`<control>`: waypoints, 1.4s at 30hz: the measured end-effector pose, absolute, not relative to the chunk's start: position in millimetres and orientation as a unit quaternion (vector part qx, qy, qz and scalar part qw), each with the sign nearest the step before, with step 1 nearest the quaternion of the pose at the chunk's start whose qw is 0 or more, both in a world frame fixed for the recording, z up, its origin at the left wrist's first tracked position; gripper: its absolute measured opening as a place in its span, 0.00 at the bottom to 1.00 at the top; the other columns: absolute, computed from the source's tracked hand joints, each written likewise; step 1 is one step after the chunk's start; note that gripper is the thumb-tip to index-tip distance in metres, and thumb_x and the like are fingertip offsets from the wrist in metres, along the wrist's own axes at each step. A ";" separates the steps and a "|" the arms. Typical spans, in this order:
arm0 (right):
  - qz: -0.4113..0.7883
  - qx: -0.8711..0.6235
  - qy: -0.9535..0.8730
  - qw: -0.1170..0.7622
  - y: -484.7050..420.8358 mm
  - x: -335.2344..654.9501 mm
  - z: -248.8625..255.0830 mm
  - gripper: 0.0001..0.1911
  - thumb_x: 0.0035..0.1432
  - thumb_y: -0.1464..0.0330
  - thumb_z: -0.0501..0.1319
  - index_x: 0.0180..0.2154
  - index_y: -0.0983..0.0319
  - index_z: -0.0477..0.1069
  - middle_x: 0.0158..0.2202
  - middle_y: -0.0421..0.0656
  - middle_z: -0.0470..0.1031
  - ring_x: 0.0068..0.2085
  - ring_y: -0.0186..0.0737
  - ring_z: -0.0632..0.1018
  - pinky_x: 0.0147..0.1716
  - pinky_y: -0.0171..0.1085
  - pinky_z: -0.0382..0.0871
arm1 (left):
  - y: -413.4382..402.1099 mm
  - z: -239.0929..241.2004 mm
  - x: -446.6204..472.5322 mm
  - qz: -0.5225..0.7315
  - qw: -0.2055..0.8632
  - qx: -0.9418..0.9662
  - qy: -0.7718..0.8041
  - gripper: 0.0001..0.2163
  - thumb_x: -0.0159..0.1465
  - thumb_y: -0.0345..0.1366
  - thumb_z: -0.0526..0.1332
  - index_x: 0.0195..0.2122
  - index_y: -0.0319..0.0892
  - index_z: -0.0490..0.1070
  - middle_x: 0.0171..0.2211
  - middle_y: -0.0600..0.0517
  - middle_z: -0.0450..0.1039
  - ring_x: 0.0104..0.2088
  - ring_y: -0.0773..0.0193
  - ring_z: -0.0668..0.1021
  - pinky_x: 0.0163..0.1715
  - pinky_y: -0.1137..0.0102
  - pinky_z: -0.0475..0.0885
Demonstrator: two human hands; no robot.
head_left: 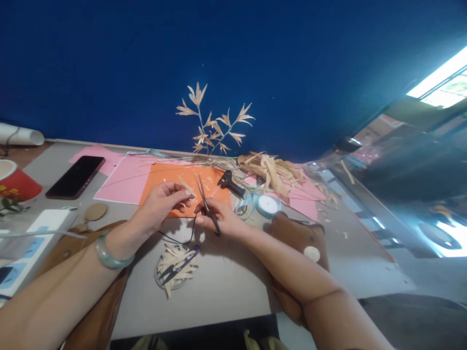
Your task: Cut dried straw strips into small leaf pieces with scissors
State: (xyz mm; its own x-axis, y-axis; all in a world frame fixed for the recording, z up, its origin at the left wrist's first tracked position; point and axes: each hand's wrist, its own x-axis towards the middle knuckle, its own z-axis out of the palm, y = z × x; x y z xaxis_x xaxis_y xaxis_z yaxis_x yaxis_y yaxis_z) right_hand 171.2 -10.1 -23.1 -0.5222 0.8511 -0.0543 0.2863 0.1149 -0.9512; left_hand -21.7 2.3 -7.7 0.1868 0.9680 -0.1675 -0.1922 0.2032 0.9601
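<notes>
My left hand [162, 201] pinches a thin pale straw strip [187, 186] over the orange paper sheet [182, 181]. My right hand [223, 219] grips a pair of small black scissors [205, 200], blades pointing up toward the strip. A green bangle [109, 255] sits on my left wrist. Below my hands lies a round dish of cut straw pieces [175, 267] with a purple-handled snip [180, 262] laid across it.
Pink sheets [126, 177], a black phone [75, 176], a red cup [16, 182], a straw bamboo sprig [213, 124] against the blue wall, a heap of dry husks [272, 170], a black glue gun [229, 182], a ribbon spool [267, 205], brown bags [299, 233].
</notes>
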 end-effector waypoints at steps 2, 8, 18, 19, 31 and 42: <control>0.501 -0.418 -0.714 0.254 -9.7 171.9 -23.9 0.22 0.48 0.52 0.66 0.36 0.64 0.69 0.24 0.36 0.63 0.25 0.30 0.63 0.24 0.30 0.55 | 2.5 -7.4 -21.6 0.463 0.633 0.428 0.449 0.10 0.49 0.37 0.70 0.28 0.37 0.73 0.24 0.54 0.74 0.24 0.71 0.75 0.23 0.77 0.68; 0.475 -0.406 -0.746 0.230 -9.3 172.9 -22.8 0.21 0.52 0.53 0.64 0.35 0.65 0.71 0.23 0.36 0.61 0.24 0.29 0.60 0.22 0.30 0.53 | 3.3 -8.4 -22.4 0.466 0.627 0.433 0.449 0.09 0.50 0.36 0.69 0.28 0.36 0.74 0.25 0.52 0.75 0.25 0.71 0.75 0.23 0.77 0.68; 0.506 -0.398 -0.734 0.215 -11.2 170.8 -22.8 0.22 0.50 0.51 0.64 0.33 0.65 0.70 0.22 0.35 0.60 0.23 0.28 0.58 0.22 0.30 0.51 | 3.7 -7.0 -22.4 0.462 0.628 0.436 0.450 0.07 0.50 0.35 0.67 0.25 0.37 0.72 0.24 0.51 0.76 0.22 0.71 0.74 0.22 0.77 0.68; 0.507 -0.399 -0.734 0.214 -11.3 170.7 -22.3 0.23 0.50 0.51 0.64 0.33 0.65 0.70 0.22 0.35 0.60 0.23 0.28 0.58 0.22 0.30 0.51 | 3.7 -7.1 -22.4 0.462 0.628 0.437 0.449 0.07 0.49 0.35 0.67 0.25 0.37 0.72 0.24 0.51 0.75 0.22 0.71 0.74 0.22 0.77 0.68; 0.510 -0.396 -0.730 0.226 -11.7 170.3 -23.5 0.24 0.50 0.50 0.64 0.33 0.66 0.71 0.23 0.36 0.63 0.24 0.28 0.60 0.23 0.31 0.52 | 3.7 -7.3 -21.6 0.459 0.631 0.431 0.454 0.08 0.48 0.35 0.68 0.25 0.37 0.71 0.23 0.52 0.75 0.22 0.70 0.75 0.21 0.77 0.68; 0.530 -0.401 -0.707 0.244 -12.3 168.5 -27.2 0.22 0.48 0.51 0.66 0.32 0.65 0.71 0.22 0.36 0.63 0.24 0.29 0.60 0.23 0.31 0.53 | 2.5 -5.5 -21.4 0.460 0.628 0.427 0.460 0.09 0.48 0.37 0.68 0.26 0.37 0.73 0.23 0.51 0.75 0.23 0.69 0.75 0.22 0.75 0.68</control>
